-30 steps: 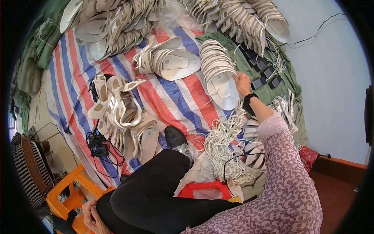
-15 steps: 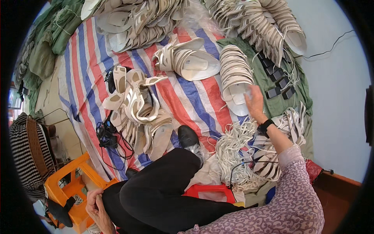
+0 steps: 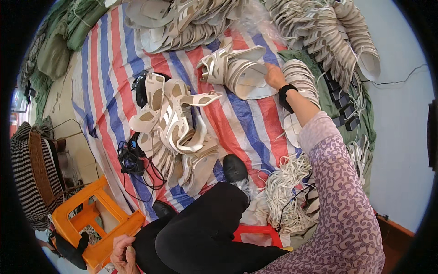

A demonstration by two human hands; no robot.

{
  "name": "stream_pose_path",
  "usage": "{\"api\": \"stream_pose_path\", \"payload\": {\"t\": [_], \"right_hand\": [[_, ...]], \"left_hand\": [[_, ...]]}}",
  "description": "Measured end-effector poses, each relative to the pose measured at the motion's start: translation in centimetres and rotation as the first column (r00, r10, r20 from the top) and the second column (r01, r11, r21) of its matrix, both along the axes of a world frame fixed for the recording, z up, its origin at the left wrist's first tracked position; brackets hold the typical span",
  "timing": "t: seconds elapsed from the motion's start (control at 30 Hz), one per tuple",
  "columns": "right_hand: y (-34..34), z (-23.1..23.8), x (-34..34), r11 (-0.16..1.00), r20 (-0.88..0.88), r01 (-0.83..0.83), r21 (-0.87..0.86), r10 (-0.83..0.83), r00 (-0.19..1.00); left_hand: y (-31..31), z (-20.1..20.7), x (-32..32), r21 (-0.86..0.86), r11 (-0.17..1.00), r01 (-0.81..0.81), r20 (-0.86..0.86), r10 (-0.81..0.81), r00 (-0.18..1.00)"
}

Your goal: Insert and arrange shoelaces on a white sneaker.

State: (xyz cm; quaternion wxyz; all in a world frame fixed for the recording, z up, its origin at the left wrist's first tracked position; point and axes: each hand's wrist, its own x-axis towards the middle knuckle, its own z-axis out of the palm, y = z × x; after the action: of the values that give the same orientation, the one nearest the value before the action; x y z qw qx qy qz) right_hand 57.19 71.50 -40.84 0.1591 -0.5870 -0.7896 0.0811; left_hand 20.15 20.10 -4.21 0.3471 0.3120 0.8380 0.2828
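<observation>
Shoe stack (image 3: 251, 81) on striped sheet (image 3: 224, 124), right hand (image 3: 275, 76) at its edge.

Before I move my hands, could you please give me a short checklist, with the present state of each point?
1. Right hand at the middle shoe pile: ok, it is at the right edge.
2. Firm grip on that pile: cannot tell, the fingertips are too small to judge.
3. Left hand without a load: ok, nothing shows in it.
4. Full view of the right shoe stack: not ok, the right forearm covers part.
5. White strings apart from both hands: ok.
6. Black cables untangled: not ok.
</observation>
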Motion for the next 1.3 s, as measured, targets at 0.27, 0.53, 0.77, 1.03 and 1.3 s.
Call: {"api": "stream_pose_path", "payload": {"t": [0.27, 0.53, 0.77, 1.03, 1.3], "right_hand": [[-5.2, 0.9, -6.0, 0.958, -0.015, -0.136, -0.252, 0.137, 0.99], [-14.5, -0.1, -4.6, 0.984, -0.254, -0.058, -0.169, 0.013, 0.967], [-25.4, 10.9, -4.1, 0.973, -0.305, 0.02, -0.23, -0.091, 0.948], [-39.6, 31.7, -5.2, 0.943, -0.228, -0.285, 0.171, 0.32, 0.92], [-57.0, 37.7, -7.9, 0.492, 0.231, -0.765, 0.415, 0.757, 0.611]], "left_hand": [[-0.5, -0.5, -1.0, 0.006, 0.999, -0.05, 0.021, 0.05, 0.999], [-2.1, -1.6, -0.3, 0.123, 0.989, -0.078, 0.112, 0.064, 0.992], [-6.4, -2.1, -1.2, 0.278, 0.958, -0.068, 0.127, 0.034, 0.991], [-9.4, 1.4, -0.8, 0.373, 0.922, -0.102, 0.174, 0.039, 0.984], [-10.1, 5.0, 4.6, 0.597, 0.79, 0.142, -0.002, -0.176, 0.984]]}}
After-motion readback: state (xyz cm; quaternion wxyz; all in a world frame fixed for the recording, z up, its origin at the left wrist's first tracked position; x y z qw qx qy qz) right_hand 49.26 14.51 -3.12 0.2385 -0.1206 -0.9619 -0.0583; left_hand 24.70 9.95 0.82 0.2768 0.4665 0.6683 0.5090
